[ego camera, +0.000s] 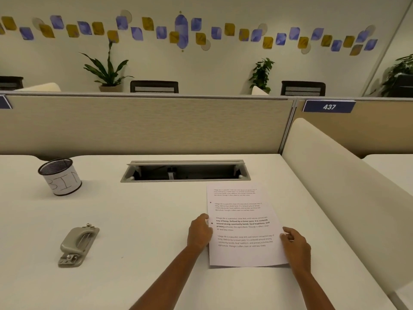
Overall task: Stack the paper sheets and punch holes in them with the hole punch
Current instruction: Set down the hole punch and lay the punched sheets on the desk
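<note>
**Q:** Both hands are on the sheets, then? How do they grip?

**R:** Left hand (199, 233) presses its fingers against the left edge of the sheets (243, 229); right hand (295, 243) takes the right edge, thumb on top and fingers seemingly curled beneath. Whether either truly pinches, or only squares the edges, I cannot tell. Neither fist is clenched, neither is free of the paper.

**Q:** How far along is the job?

**R:** Take the desk (138, 211) first: it bears everything. Between the two hands the sheets lie flat, printed side up, the near edge slightly raised over a shadow. They look like one aligned pile, so I judge the stacking done or nearly so; how many sheets there are cannot be told. Two dark spots show by the left margin, just above the left hand's fingertips; holes or print, unclear.

**Q:** And the punch?

**R:** Well off to the left of the left hand lies the punch (78, 245), grey, lever down, touched by nobody. Punching, I judge, remains.
</note>
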